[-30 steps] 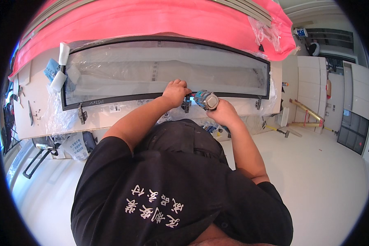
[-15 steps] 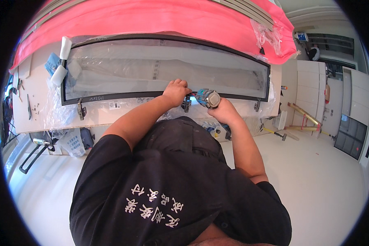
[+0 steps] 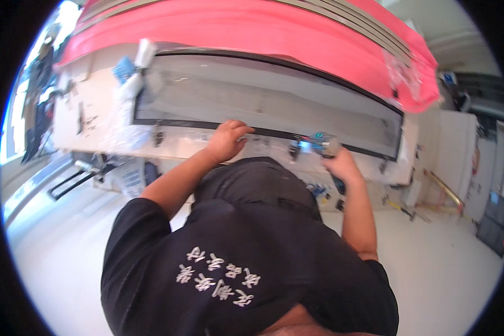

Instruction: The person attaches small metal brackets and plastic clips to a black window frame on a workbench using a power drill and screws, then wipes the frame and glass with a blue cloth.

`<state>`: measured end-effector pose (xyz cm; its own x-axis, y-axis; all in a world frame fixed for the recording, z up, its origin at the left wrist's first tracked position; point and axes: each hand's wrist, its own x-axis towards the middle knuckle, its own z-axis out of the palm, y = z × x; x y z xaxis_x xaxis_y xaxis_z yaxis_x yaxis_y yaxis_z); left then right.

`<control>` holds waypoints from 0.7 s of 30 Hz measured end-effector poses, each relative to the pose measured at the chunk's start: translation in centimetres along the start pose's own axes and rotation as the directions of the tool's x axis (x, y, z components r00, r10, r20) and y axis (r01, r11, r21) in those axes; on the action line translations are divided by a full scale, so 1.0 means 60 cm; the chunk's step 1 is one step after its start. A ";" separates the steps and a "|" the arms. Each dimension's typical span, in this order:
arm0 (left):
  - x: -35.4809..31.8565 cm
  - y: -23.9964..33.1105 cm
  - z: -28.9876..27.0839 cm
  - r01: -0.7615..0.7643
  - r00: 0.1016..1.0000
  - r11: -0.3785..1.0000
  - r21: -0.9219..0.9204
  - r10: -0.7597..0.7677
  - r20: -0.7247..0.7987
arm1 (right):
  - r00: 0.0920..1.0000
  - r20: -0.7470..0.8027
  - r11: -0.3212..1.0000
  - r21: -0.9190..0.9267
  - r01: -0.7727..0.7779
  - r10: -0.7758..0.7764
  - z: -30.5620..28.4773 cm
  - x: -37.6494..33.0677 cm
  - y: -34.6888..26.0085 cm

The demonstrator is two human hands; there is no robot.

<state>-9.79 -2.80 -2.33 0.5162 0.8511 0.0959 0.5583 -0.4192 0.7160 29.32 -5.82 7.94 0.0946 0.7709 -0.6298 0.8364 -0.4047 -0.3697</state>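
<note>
A cordless drill (image 3: 321, 141) is gripped in my right hand (image 3: 343, 165), fingers wrapped round its handle. It points left, its front end close to the dark middle hinge (image 3: 294, 150) on the near rail of a black-framed glass panel (image 3: 274, 89). Motion blur hides whether the bit touches the hinge. Left of that hinge, my left hand (image 3: 228, 141) rests on the near rail with its fingers stretched over it, holding no tool. Similar hinges, a left hinge (image 3: 158, 136) and a right hinge (image 3: 383, 166), stick out from the same rail.
Pink sheeting (image 3: 235, 36) with long metal strips lies beyond the panel. Clear plastic wrap (image 3: 120, 137) and a blue pad (image 3: 124, 69) are at its left end. Small tools lie on the left of the workbench (image 3: 67, 120). A hammer (image 3: 402, 209) is at the lower right.
My left hand has come away from the middle hinge and shifted left along the rail. The drill stays by that hinge. The whole view has swung, so the scene sits further right.
</note>
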 end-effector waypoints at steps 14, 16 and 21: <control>-0.328 -0.326 -0.370 0.440 0.524 0.855 -0.274 -0.492 -0.696 | 0.977 -0.212 0.864 0.487 0.128 -0.025 0.110 -0.154 -0.146; -0.395 -0.440 -0.406 0.502 0.344 0.779 -0.376 -0.578 -0.740 | 0.977 -0.196 0.863 0.477 0.166 -0.079 0.139 -0.167 -0.188; -0.489 -0.672 -0.496 0.668 0.094 0.605 -0.433 -0.646 -0.758 | 0.986 -0.164 0.890 0.447 0.094 -0.023 0.207 -0.208 -0.307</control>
<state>-66.76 -1.48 -13.44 -0.8044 0.5899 0.0704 0.4012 0.4520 0.7967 6.01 -14.08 14.10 0.1627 0.8500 -0.5011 0.5121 -0.5069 -0.6934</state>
